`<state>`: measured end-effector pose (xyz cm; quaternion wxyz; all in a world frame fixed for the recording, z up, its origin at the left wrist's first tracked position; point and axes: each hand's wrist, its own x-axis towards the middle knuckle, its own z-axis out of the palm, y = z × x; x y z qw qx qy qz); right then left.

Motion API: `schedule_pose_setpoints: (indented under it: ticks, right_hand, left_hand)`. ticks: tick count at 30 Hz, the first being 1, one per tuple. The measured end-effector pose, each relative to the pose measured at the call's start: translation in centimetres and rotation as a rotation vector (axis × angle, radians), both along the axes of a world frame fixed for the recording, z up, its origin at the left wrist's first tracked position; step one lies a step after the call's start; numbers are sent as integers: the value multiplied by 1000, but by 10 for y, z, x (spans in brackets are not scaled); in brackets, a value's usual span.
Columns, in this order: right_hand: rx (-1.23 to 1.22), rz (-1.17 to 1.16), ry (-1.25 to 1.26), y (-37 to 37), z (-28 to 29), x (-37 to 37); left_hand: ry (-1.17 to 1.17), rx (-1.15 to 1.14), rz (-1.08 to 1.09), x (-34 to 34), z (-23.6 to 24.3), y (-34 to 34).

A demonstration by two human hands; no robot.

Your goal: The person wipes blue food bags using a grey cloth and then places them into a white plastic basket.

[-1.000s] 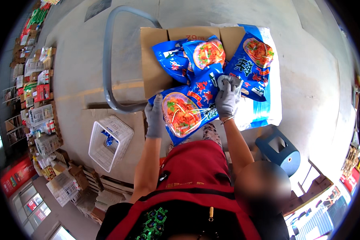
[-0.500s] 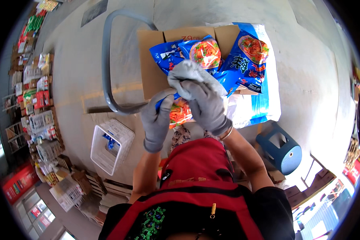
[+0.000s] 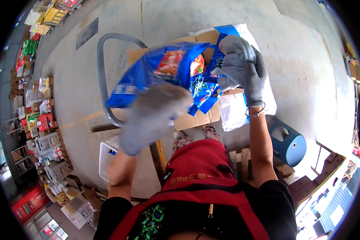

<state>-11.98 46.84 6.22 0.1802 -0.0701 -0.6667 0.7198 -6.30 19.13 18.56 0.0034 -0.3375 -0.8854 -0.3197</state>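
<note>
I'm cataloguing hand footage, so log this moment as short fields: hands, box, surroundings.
Left hand: grey-gloved, motion-blurred, at a blue plastic packet; grip unclear
Right hand: grey-gloved, holding a crumpled pale-grey cloth
Box: open brown cardboard box with other glossy blue packets
Person's left: white plastic basket, partly hidden
Person's right: rounded blue stool with a cut-out side

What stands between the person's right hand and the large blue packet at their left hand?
The grey cloth in the right hand, on the side toward the blue packet; other blue packets also show between. Nothing visible separates the blue packet from the blurred left hand.
</note>
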Motion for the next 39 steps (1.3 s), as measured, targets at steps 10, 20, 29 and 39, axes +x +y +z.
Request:
schedule_pose_setpoints:
  ticks: [10,20,29,39]
  right_hand:
    - [1155,641,372,-127,-142,10]
    - [915,358,-132,-124,-151,-120]
    - [1019,702,399,-234,-109,-40]
    - [1117,992,617,-116,-151,62]
  left_hand:
    - [52,-227,109,46,-252,-7]
    - [-292,240,487,83,-232,4]
    - [-1177,1845,897,33,-251,-67]
    - [-1044,1892,658,21,-258,-70]
